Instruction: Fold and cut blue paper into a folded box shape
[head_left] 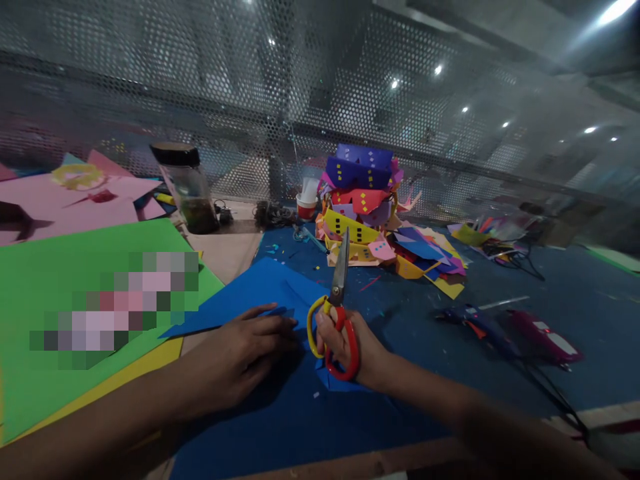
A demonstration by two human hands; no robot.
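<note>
My right hand (350, 347) is closed around a pair of scissors (337, 303) with red and yellow handles; the blades are together and point up and away. My left hand (245, 350) lies on a sheet of blue paper (260, 287), fingers stretched towards a folded edge beside the scissors. The blue sheet rests on a darker blue mat (550, 313) that covers the table.
Large green (60, 267), yellow and pink (55, 203) sheets lie at the left. A dark-lidded jar (190, 190) stands behind them. A pile of coloured cut paper shapes (370, 207) sits mid-table. Two glue guns (500, 333) with cords lie at the right. Perforated metal mesh backs the table.
</note>
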